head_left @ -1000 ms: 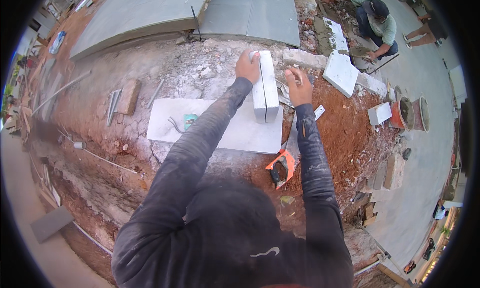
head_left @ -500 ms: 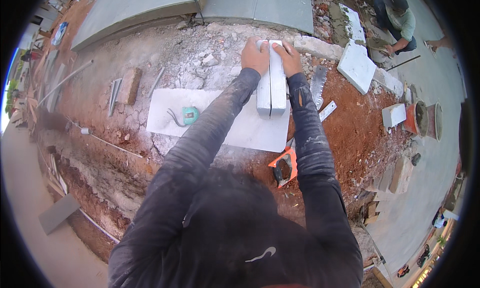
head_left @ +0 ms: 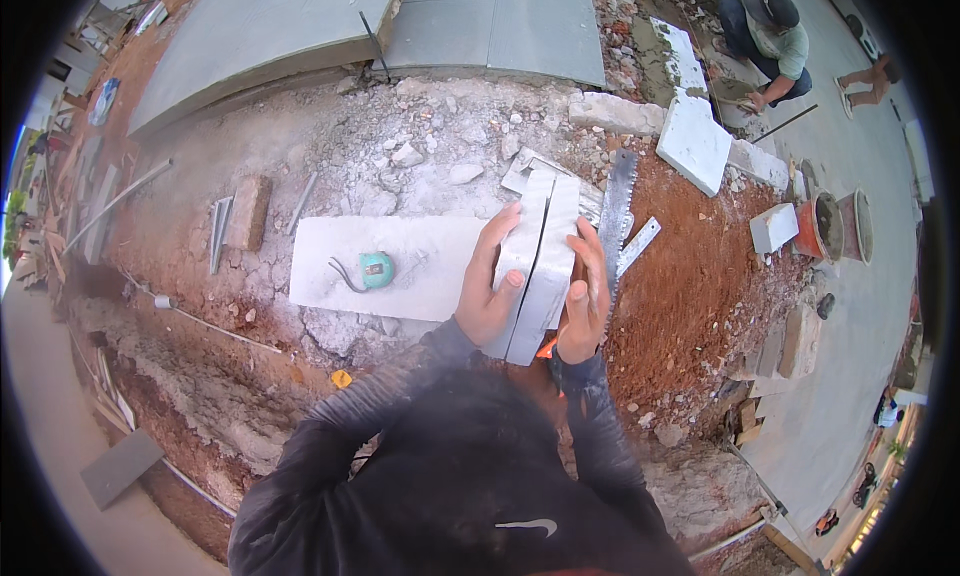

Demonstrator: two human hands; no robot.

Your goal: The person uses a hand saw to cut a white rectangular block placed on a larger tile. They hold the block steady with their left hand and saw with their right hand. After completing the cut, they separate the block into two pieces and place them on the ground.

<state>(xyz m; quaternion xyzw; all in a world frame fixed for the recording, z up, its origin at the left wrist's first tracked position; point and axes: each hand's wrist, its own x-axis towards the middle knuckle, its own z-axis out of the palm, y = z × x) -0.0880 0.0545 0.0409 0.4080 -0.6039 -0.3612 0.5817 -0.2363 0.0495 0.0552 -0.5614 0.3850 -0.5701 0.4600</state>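
Over the right end of a long, flat white slab, we have a pair of rectangular white blocks, tilted slightly, a thin dark gap running between them. Look at the left hand: fingers clamped on the left block, thumb lying across its face. And the right hand cups the opposite side, fingers spread and curved against the edge (how firmly they press, I can't tell from where I stand). Just to the right, a toothed grey saw blade slants past, a flat silver metal ruler near it. Out left, on the slab, sits a rounded turquoise tape measure; farther left, a rectangular brown brick lies beside thin grey metal bars. Up at the far right, a co-worker in a dark cap crouches beyond a broad white panel!
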